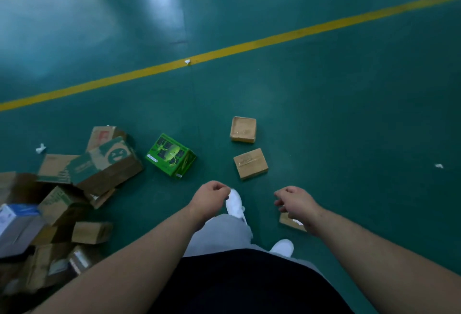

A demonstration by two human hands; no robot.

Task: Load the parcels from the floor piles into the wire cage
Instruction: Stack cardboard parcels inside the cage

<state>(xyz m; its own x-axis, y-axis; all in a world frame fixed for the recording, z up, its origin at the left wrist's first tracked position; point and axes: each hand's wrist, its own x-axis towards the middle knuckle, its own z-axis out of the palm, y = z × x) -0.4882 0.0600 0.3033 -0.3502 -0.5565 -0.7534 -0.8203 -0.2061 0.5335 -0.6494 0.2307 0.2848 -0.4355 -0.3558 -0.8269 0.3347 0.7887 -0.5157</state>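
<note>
A pile of cardboard parcels (62, 201) lies on the green floor at the lower left. A bright green printed box (171, 155) sits apart from it. Two small brown boxes lie further right, one far (243, 129) and one nearer (250, 163). Another small brown parcel (290, 222) shows partly under my right wrist. My left hand (210, 195) hangs over the floor with fingers curled and nothing in it. My right hand (295, 200) is beside it, fingers loosely bent, also holding nothing. No wire cage is in view.
A yellow floor line (249, 45) crosses the green floor diagonally. White paper scraps lie at the left (40, 148), on the line (187, 61) and at the right (439, 165). My white shoes (235, 204) stand below my hands.
</note>
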